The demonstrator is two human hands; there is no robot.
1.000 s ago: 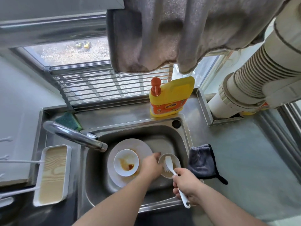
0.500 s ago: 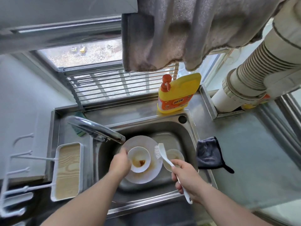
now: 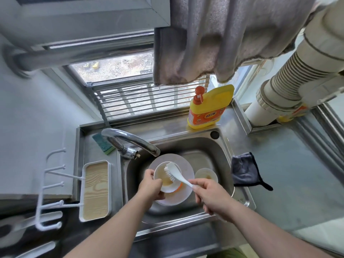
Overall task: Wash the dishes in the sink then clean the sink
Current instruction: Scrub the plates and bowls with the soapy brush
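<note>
You scrub a small bowl over the plate in the steel sink.

Your right hand [image 3: 210,197] grasps the white plastic dish brush [image 3: 176,173] by its handle, bristles inside the round white bowl [image 3: 163,180] that your left hand [image 3: 151,186] grips at the rim, tilted above the wide white plate [image 3: 183,164]. Right of that plate sits a second small stained bowl [image 3: 205,175] in the stainless sink [image 3: 221,155]. Beyond the plate curves the chrome faucet [image 3: 130,139], then the yellow detergent bottle [image 3: 210,107] behind the sink.

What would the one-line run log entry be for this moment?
step: scrubbing bowl | left hand: holds small bowl over plate | right hand: grips brush, bristles in bowl | second bowl: unwashed
</note>
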